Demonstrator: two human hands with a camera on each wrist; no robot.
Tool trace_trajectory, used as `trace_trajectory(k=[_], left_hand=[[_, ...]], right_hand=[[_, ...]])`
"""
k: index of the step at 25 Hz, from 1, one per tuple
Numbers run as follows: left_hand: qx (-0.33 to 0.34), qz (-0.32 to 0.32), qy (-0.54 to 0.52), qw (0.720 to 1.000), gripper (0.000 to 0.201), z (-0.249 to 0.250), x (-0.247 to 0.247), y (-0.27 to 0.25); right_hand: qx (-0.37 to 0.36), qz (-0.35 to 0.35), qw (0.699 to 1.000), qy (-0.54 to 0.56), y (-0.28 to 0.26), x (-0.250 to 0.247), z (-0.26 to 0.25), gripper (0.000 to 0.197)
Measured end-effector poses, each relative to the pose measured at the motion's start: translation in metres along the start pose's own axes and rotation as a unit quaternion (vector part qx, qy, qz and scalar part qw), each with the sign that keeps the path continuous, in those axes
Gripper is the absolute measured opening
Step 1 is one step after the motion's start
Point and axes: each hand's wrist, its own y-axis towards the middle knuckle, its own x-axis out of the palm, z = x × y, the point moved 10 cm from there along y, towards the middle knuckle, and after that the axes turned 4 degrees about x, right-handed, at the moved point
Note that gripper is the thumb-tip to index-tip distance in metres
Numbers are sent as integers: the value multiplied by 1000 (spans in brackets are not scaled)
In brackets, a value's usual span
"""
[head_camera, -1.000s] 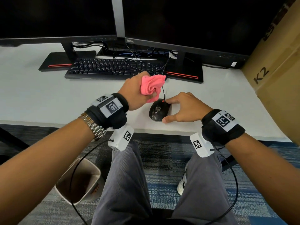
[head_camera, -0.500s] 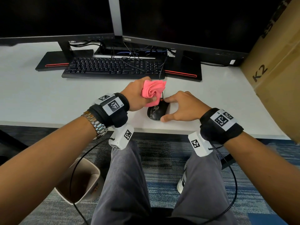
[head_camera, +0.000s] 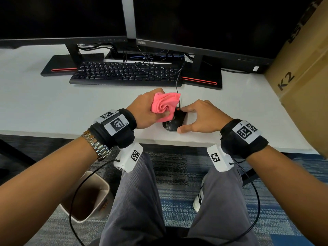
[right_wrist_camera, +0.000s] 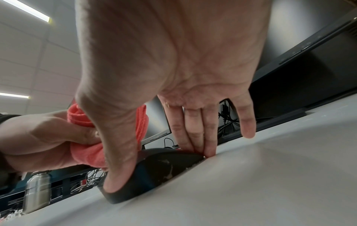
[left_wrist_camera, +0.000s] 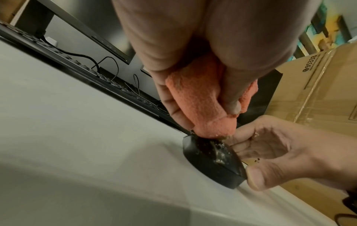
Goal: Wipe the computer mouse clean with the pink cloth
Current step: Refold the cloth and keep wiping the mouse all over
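A black wired computer mouse [head_camera: 174, 122] [left_wrist_camera: 211, 162] [right_wrist_camera: 154, 169] with pale smears on its back lies near the front edge of the white desk [head_camera: 53, 107]. My left hand [head_camera: 148, 110] grips a bunched pink cloth [head_camera: 166, 106] [left_wrist_camera: 199, 107] [right_wrist_camera: 85, 152] and presses its lower end onto the front part of the mouse. My right hand [head_camera: 198, 117] holds the mouse still, thumb [right_wrist_camera: 117, 172] at its rear edge and fingertips [right_wrist_camera: 201, 146] on its right front side. The cloth hides the mouse buttons in the head view.
A black keyboard [head_camera: 126, 72] and two dark monitors [head_camera: 204, 23] on red-striped stands sit behind the mouse. A large cardboard box [head_camera: 305, 77] stands at the right. A waste bin [head_camera: 87, 196] is on the floor below left. A metal bottle [right_wrist_camera: 37, 192] shows far left.
The left hand has brought the cloth down from above the mouse onto its front part. The right hand has stayed on the mouse.
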Motion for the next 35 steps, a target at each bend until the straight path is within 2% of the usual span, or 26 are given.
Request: trace_trajectory(k=[5,9,15,23,27,29,31,35], left_hand=[[-11,9,5,1000,35,-2,-7,28],[-16,-24,15,999,33,-5,6,43],[-6,-24,-10,1000,35,-5,10,31],[4,-5,-52,999,22,5,9,5],[7,-18,-74,997,22,10,12,-2],[10,-3,-92,996,22,13,3,0],[1,39,-119,992,19,12,-13,5],[-49,83,-211,973,28,-3,-21,4]], right_hand=[[-4,4,1000,-2,-1,-2,-1,89],[-1,6,1000,-2,0,0,1,90],[-10,9,1000,3,-2,-1,-2,77],[-9,8,1000,3,-2,1,-2,84],[-7,6,1000,7,-2,0,-2,89],[-9,3,1000,6,-4,1,-3,89],[-8,3,1000,4,-4,0,-2,90],[-32,-12,999,17,-8,-3,-3,93]])
